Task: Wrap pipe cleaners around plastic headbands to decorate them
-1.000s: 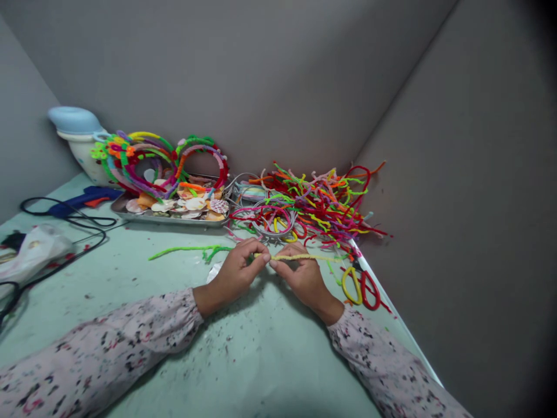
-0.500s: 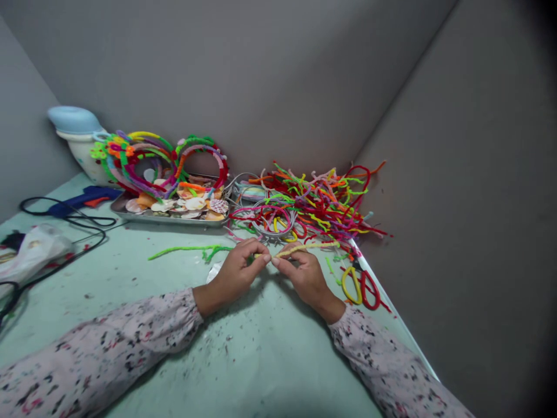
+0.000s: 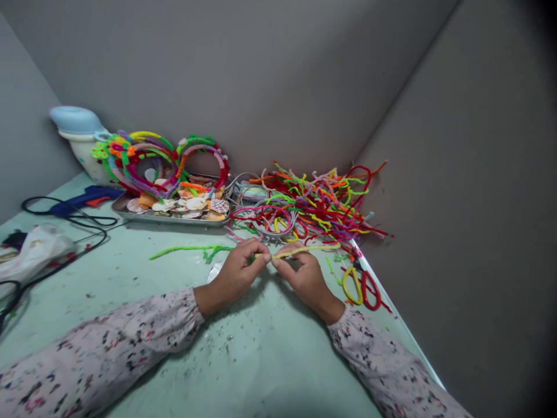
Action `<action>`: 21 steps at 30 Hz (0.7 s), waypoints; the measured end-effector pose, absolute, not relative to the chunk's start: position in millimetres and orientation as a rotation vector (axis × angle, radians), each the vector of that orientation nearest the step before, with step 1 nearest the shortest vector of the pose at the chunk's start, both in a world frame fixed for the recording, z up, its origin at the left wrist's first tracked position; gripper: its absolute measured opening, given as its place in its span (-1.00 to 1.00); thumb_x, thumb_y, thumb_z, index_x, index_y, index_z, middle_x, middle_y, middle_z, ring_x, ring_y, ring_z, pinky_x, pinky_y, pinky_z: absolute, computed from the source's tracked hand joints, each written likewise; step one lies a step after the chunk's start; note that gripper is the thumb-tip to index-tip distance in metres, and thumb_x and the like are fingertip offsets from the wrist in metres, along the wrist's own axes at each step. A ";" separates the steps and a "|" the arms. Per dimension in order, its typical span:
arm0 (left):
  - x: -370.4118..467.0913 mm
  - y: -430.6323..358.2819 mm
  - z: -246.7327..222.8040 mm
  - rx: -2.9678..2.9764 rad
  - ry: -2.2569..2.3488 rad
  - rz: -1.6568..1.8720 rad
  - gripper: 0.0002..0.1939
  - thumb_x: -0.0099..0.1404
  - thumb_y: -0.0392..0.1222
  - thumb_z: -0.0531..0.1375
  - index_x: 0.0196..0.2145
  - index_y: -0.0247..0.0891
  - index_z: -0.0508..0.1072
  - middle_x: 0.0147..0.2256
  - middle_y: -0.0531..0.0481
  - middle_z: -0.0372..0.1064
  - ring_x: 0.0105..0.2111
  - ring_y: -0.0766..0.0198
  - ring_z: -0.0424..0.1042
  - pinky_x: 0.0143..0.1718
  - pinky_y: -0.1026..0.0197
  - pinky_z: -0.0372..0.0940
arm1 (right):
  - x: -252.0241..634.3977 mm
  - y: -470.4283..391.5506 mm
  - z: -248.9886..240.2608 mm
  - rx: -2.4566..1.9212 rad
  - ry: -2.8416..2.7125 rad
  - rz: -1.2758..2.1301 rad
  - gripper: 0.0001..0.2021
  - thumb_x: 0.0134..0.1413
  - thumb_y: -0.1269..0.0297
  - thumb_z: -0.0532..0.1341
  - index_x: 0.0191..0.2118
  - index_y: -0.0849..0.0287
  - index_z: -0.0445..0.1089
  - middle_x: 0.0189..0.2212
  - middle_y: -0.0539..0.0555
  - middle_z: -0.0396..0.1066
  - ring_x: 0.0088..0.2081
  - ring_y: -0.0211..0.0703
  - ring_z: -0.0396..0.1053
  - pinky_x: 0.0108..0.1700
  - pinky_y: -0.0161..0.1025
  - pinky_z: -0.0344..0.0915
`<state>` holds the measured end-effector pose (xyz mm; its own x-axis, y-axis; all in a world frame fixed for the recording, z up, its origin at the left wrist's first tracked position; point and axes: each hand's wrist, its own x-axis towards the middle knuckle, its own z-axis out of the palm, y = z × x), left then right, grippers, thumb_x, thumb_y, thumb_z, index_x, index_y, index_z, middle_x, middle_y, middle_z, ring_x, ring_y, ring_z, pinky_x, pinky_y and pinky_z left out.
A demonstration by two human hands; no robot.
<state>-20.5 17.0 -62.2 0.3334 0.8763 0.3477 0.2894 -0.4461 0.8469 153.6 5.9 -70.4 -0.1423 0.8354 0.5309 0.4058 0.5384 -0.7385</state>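
Note:
A pale yellow pipe cleaner (image 3: 319, 248) is stretched between my two hands above the table. My left hand (image 3: 238, 267) pinches one end of it between thumb and forefinger. With thumb and fingers closed, my right hand (image 3: 304, 273) grips it close to the left fingertips, and its free end sticks out to the right. A green pipe cleaner (image 3: 183, 249) reaches leftward from behind my left hand; whether the left fingers hold it too, I cannot tell. A small shiny scrap (image 3: 214, 271) shows beside the left wrist.
A metal tray (image 3: 174, 219) of seashells and fuzzy headbands (image 3: 202, 145) stands at the back, near a blue glue gun (image 3: 82, 199) and its cord. Loose pipe cleaners (image 3: 317, 200) pile up behind my hands. Scissors (image 3: 361, 287) lie by the right edge. A plastic bag (image 3: 41, 247) sits left.
Both hands and the yellow pipe cleaner keep nearly the same place. The view has shifted very slightly.

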 end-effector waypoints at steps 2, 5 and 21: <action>-20.5 16.8 -62.4 1.913 1.021 1.093 -0.82 0.31 -0.16 0.08 -0.41 -0.26 0.36 -0.40 0.02 0.30 -0.32 0.24 0.30 -0.25 0.20 0.21 | 154.3 5.8 -69.8 -1.035 -1.763 0.538 -0.96 0.05 0.29 0.26 -0.36 0.11 0.44 -0.39 0.04 0.46 -0.24 -0.09 0.40 -0.10 -0.08 0.32; -20.8 16.6 -62.9 1.910 1.019 1.095 -0.82 0.31 -0.17 0.08 -0.41 -0.27 0.36 -0.39 0.01 0.30 -0.31 0.24 0.30 -0.24 0.20 0.21 | 155.0 5.5 -68.6 -1.029 -1.768 0.563 -0.97 0.05 0.33 0.24 -0.35 0.12 0.44 -0.38 0.05 0.46 -0.23 -0.09 0.40 -0.08 -0.08 0.31; -21.6 17.6 -65.1 1.910 1.023 1.105 -0.84 0.31 -0.18 0.09 -0.40 -0.28 0.35 -0.40 0.03 0.28 -0.31 0.26 0.29 -0.25 0.22 0.18 | 156.7 6.4 -66.8 -1.066 -1.708 0.726 -0.95 0.01 0.37 0.24 -0.37 0.15 0.47 -0.38 0.04 0.44 -0.24 -0.13 0.38 -0.09 -0.14 0.29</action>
<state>-21.6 17.6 -65.1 0.3261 0.8767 0.3536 0.2848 -0.4478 0.8476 156.7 6.4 -66.8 -0.1576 0.8972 0.4125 0.3260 0.4415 -0.8359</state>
